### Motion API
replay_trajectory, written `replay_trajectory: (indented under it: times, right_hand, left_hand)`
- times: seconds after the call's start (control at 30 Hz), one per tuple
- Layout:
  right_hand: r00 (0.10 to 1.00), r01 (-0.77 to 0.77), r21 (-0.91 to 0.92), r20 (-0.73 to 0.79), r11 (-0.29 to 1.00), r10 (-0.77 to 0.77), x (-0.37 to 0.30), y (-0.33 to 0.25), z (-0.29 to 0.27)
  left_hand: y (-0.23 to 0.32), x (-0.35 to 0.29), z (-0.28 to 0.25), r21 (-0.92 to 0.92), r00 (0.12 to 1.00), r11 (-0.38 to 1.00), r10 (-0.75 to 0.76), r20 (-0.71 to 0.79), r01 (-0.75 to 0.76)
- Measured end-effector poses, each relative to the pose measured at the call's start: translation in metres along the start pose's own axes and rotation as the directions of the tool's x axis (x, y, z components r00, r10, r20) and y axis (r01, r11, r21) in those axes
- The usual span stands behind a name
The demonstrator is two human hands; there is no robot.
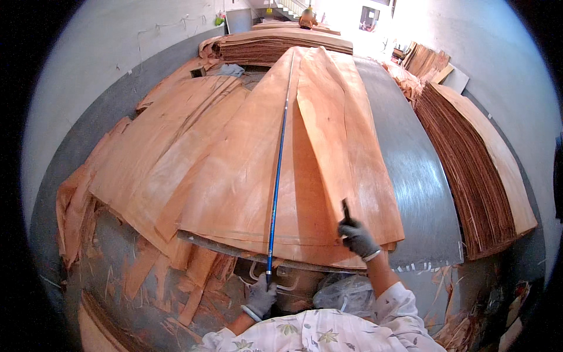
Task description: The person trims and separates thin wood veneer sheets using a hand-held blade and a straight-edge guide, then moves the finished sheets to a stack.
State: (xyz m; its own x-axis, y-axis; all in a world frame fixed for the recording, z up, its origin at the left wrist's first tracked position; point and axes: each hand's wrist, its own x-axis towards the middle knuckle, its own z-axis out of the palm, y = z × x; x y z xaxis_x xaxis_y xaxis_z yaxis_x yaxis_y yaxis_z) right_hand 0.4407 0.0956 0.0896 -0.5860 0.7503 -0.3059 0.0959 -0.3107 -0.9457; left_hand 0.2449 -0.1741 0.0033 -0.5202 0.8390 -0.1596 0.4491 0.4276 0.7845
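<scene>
At the lower centre of the frame, the person's left hand [261, 297], in a grey glove with a pale cuff, is clamped around the near end of a long, thin, blue pole [276, 188] with a paler far section. The pole runs up the middle of the frame toward the upper centre, lying along a broad, thin, orange-brown wood veneer sheet [234, 176].

Right of centre, the right hand [358, 239], in a matching grey glove, has its fingers closed on a short, black, narrow tool [345, 209], whose tip points upward; its exact kind cannot be told. This hand is over the near right part of a long, wavy-edged, light orange veneer strip [334, 135], which lies on the broad sheet; whether the glove touches the wood cannot be told.

To the right of the strip stretches a smooth, shiny, grey tabletop [419, 176]. Farther right stands a tall stack of brown-edged veneer [469, 170]. At left, overlapping orange-tan veneer sheets [146, 135] spread out, with torn wood scraps [141, 270] on the floor at the lower left. A clear, crumpled plastic bag [346, 293] lies below the table's near edge, and another veneer pile [281, 48] spans the upper centre.
</scene>
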Motion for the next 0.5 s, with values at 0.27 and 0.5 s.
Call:
replay_trajectory:
  times: [0.27,0.5]
  right_hand:
    - [0.973,0.22,0.187,-0.108,0.957,-0.202,-0.047,-0.112,-0.023]
    - [0.955,0.295,0.209,-0.106,0.932,-0.279,-0.065,-0.138,-0.033]
  left_hand:
    - [0.055,0.024,0.037,-0.093,0.973,0.978,0.197,0.121,-0.186]
    - [0.113,0.033,0.071,-0.023,0.927,0.948,0.314,0.204,-0.316]
